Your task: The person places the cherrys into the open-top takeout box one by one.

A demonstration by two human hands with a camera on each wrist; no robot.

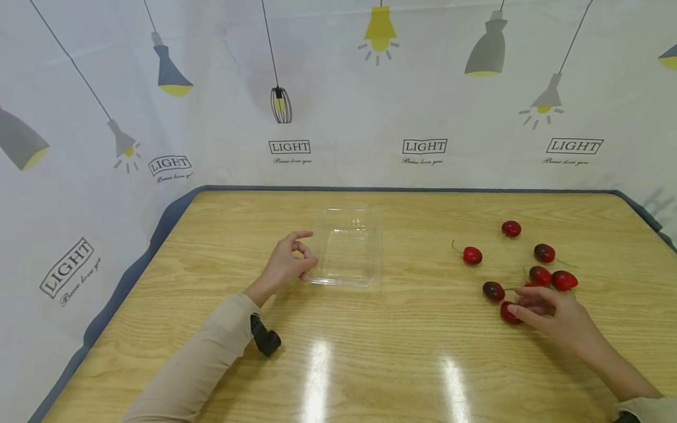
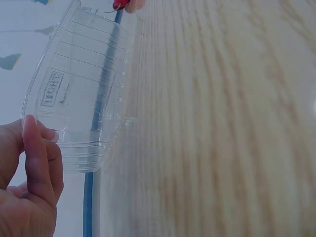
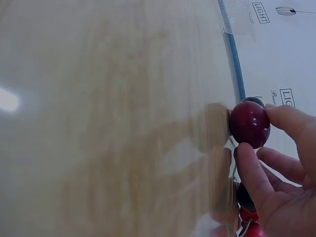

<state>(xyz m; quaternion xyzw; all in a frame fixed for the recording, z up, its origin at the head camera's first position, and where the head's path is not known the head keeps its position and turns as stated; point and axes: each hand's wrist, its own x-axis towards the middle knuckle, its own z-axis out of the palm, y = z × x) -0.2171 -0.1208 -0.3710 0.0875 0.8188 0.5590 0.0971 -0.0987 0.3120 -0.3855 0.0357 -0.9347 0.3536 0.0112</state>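
Note:
A transparent plastic container [image 1: 346, 282] stands on the table with its rim up. Its left rim is pinched between the thumb and fingers of my left hand [image 1: 291, 258]; the left wrist view shows the fingertips right on that rim [image 2: 30, 94]. Over on the right, my right hand [image 1: 560, 317] has its thumb and a finger around a dark red cherry [image 3: 249, 124], the nearest one of a loose group. In the right wrist view the fingertips touch that cherry from two sides. Part of another red cherry [image 1: 534, 287] is hidden behind this hand.
Several more cherries, some with green stems, lie beyond and beside the right hand, among them a dark one [image 1: 493, 292], a red one [image 1: 472, 255] and the farthest one [image 1: 511, 228]. A lamp-print cloth [image 1: 338, 164] hangs behind the wooden table [image 1: 391, 358].

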